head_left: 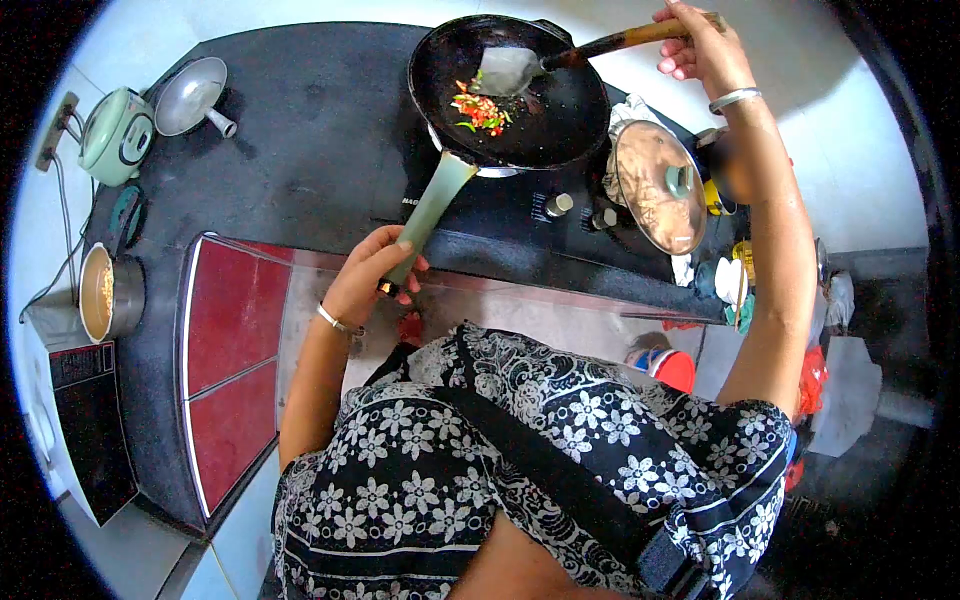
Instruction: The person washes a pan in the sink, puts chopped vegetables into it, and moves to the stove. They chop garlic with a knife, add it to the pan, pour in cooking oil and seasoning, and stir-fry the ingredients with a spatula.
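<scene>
My left hand [378, 268] is wrapped round the pale green handle of a black wok [570, 135], which sits on the stove. In my right hand [705, 48] is the wooden handle of a spatula [630, 40]. The spatula's metal blade rests inside the wok, towards its far side. Chopped red and green peppers [482, 110] with small pale bits lie in a little heap beside the blade. The rest of the wok's inner surface looks dark and shiny.
Right of the stove leans a glass lid [655, 190] on a cloth. Two stove knobs [558, 205] face me. At left stand a rice cooker [115, 140], a metal ladle-like pan [190, 95] and a pot [115, 295]. A red-lidded bucket [672, 370] is below the counter.
</scene>
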`<action>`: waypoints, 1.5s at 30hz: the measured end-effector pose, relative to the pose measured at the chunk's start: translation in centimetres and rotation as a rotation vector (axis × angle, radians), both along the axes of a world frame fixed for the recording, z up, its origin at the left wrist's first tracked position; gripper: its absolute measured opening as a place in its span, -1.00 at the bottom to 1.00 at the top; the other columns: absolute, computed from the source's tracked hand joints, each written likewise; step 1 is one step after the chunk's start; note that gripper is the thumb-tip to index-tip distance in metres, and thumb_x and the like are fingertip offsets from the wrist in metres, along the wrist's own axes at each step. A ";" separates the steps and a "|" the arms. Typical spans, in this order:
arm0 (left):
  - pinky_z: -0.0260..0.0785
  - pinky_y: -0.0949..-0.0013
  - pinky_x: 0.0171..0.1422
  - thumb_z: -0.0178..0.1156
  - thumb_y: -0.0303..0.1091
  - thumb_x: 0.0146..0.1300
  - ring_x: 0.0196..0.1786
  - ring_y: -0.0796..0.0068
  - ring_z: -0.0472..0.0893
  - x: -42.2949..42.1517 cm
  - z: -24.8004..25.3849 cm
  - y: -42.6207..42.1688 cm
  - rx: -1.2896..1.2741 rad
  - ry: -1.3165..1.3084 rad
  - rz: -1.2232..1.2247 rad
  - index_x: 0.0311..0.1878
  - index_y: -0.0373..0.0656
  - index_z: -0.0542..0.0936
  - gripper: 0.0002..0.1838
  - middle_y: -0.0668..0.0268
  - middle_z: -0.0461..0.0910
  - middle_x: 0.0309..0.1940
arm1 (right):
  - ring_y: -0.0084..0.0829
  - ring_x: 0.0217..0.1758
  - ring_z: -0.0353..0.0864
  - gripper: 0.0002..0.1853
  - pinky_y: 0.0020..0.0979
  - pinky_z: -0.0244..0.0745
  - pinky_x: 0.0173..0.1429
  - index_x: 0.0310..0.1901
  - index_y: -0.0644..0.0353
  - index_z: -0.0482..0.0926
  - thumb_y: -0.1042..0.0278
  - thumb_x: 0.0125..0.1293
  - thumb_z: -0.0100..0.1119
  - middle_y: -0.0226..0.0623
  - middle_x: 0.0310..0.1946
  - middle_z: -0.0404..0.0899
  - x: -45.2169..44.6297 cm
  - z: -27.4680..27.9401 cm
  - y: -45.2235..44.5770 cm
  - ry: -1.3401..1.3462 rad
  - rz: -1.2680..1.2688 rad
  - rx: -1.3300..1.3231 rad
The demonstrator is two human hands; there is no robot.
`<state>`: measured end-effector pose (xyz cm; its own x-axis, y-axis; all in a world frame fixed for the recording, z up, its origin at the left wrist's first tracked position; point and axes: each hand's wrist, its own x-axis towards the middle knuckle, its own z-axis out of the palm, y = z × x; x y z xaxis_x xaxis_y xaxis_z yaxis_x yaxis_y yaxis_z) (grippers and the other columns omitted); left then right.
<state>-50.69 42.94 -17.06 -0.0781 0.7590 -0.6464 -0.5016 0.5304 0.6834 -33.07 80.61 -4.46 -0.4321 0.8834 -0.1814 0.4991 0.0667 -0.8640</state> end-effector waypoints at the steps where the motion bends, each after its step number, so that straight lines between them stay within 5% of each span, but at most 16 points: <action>1: 0.39 0.49 -0.49 0.04 -0.15 0.20 -0.46 0.51 0.52 0.1 -0.1 -0.1 -0.009 0.005 0.005 0.10 -0.18 0.30 -0.54 0.25 0.55 -0.32 | -0.52 -0.67 0.52 -0.61 -0.62 0.40 -0.63 -0.19 0.27 0.50 0.04 0.28 0.00 -0.28 -0.61 0.49 0.3 -0.8 0.3 0.018 0.072 -0.002; 5: 0.38 0.47 -0.49 0.04 -0.19 0.21 -0.47 0.51 0.52 0.6 -0.5 -0.3 -0.048 0.040 0.013 0.11 -0.17 0.30 -0.56 0.25 0.55 -0.31 | -0.59 -0.66 0.49 -0.63 -0.67 0.34 -0.62 -0.17 0.20 0.50 0.03 0.31 -0.08 -0.37 -0.63 0.45 2.3 -2.8 -0.5 0.017 0.120 -0.133; 20: 0.38 0.46 -0.44 0.00 -0.15 0.25 -0.44 0.51 0.53 1.4 -0.5 -1.6 -0.050 0.089 0.085 0.08 -0.19 0.34 -0.59 0.25 0.56 -0.32 | -0.48 -0.68 0.50 -0.66 -0.57 0.33 -0.66 -0.20 0.24 0.49 0.08 0.29 -0.03 -0.28 -0.62 0.48 7.9 -6.2 -4.4 0.211 -0.312 -0.151; 24: 0.38 0.49 -0.44 -0.01 -0.11 0.25 -0.44 0.52 0.52 1.7 0.0 -1.6 -0.069 0.108 0.102 0.01 -0.22 0.38 -0.59 0.26 0.54 -0.35 | -0.47 -0.57 0.47 -0.63 -0.51 0.34 -0.49 -0.19 0.23 0.43 0.03 0.27 0.01 -0.32 -0.60 0.44 7.3 -9.9 -5.1 0.389 -0.278 -0.362; 29: 0.39 0.47 -0.46 -0.01 -0.10 0.26 -0.47 0.52 0.54 1.6 -0.6 -2.3 -0.047 0.092 0.123 0.04 -0.18 0.36 -0.60 0.25 0.57 -0.33 | -0.48 -0.63 0.41 -0.67 -0.55 0.26 -0.55 -0.19 0.20 0.43 0.05 0.29 -0.01 -0.32 -0.60 0.43 9.8 -8.8 -6.0 0.327 -0.243 -0.414; 33: 0.40 0.46 -0.46 -0.06 -0.05 0.27 -0.46 0.50 0.54 1.8 -0.8 -2.2 -0.052 0.069 0.209 0.04 -0.18 0.36 -0.57 0.24 0.56 -0.33 | -0.50 -0.71 0.46 -0.66 -0.59 0.30 -0.64 -0.20 0.23 0.45 0.06 0.30 -0.03 -0.31 -0.65 0.43 10.4 -5.0 -6.8 0.158 -0.165 -0.215; 39: 0.40 0.40 -0.40 -0.12 0.01 0.29 -0.39 0.44 0.53 2.4 -1.8 -2.9 -0.049 0.033 0.387 0.03 -0.22 0.36 -0.52 0.23 0.53 -0.32 | -0.54 -0.53 0.56 -0.79 -0.59 0.44 -0.53 -0.24 0.21 0.53 0.23 0.29 0.06 -0.38 -0.59 0.50 9.0 -3.0 -8.9 0.113 0.133 0.094; 40: 0.39 0.39 -0.39 -0.12 0.02 0.29 -0.37 0.43 0.53 2.3 -2.5 -3.2 -0.037 0.050 0.406 0.03 -0.22 0.37 -0.51 0.23 0.53 -0.31 | -0.49 -0.36 0.58 -0.84 -0.51 0.49 -0.38 -0.24 0.20 0.54 0.30 0.25 0.10 -0.36 -0.52 0.54 8.3 -2.6 -10.4 0.066 0.224 0.191; 41: 0.39 0.38 -0.38 -0.12 0.03 0.29 -0.35 0.42 0.53 2.4 -2.7 -3.2 -0.025 0.066 0.425 0.02 -0.23 0.38 -0.51 0.23 0.52 -0.29 | -0.37 -0.26 0.58 -0.84 -0.41 0.48 -0.24 -0.26 0.21 0.55 0.31 0.20 0.14 -0.28 -0.42 0.56 7.9 -2.8 -10.5 -0.098 0.479 0.640; 42: 0.38 0.38 -0.35 -0.11 0.04 0.30 -0.29 0.41 0.53 3.1 -2.4 -3.0 -0.080 0.070 0.491 -0.02 -0.23 0.41 -0.52 0.26 0.51 -0.25 | -0.30 -0.30 0.59 -0.85 -0.38 0.47 -0.27 -0.26 0.23 0.56 0.37 0.17 0.13 -0.24 -0.39 0.56 7.5 -3.2 -10.5 -0.106 0.648 0.888; 45: 0.37 0.37 -0.32 -0.11 0.03 0.30 -0.24 0.41 0.52 4.9 -4.6 -2.5 -0.131 0.104 0.563 -0.06 -0.21 0.44 -0.55 0.27 0.51 -0.25 | -0.26 -0.49 0.50 -0.83 -0.23 0.42 -0.50 -0.25 0.07 0.49 0.31 0.10 0.14 -0.27 -0.50 0.36 8.9 -5.5 -12.3 -0.354 0.825 0.750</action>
<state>-45.81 40.41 -21.71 -0.5141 0.4963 -0.6996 -0.6647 0.2850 0.6906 -24.21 68.29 -10.00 -0.9544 0.2955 0.0413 0.2714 0.9172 -0.2918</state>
